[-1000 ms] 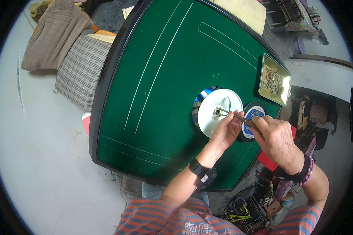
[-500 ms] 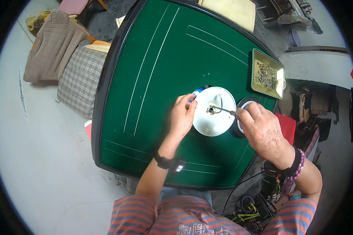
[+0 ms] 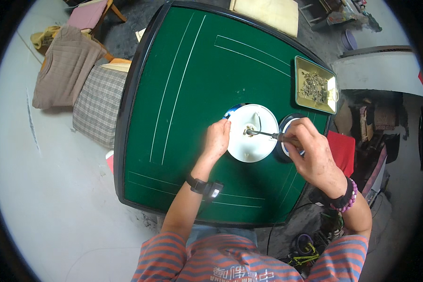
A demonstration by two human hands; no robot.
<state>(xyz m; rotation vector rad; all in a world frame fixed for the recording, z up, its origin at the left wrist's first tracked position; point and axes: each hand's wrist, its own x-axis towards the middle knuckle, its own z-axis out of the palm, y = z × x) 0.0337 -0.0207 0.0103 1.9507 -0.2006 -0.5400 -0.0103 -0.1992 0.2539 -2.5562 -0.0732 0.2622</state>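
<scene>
A white round dish-shaped part (image 3: 242, 151) sits above the green table, with small brass-coloured pieces (image 3: 248, 132) at its centre and a short dark wire (image 3: 259, 121) rising from it. A bit of blue and black (image 3: 231, 112) shows beneath its far left edge. My left hand (image 3: 217, 140) is closed on the left rim of the part, its fingertips partly hidden. In my right hand (image 3: 310, 152) is a screwdriver (image 3: 268, 135), its dark shaft slanting leftward with the tip at the brass pieces. My fingers cover most of its handle.
Beside the white part lies a dark-rimmed round piece (image 3: 285, 123), partly behind my right hand. A shallow tray (image 3: 334, 84) of small metal parts stands at the table's far right. A red thing (image 3: 340, 152) lies beyond the right edge. Chairs with a plaid cover (image 3: 98, 104) stand left.
My right hand has turned around the screwdriver handle, knuckles now less over the top, and shifted slightly. My left fingers have drawn in at the rim. The whole view has shifted a little.
</scene>
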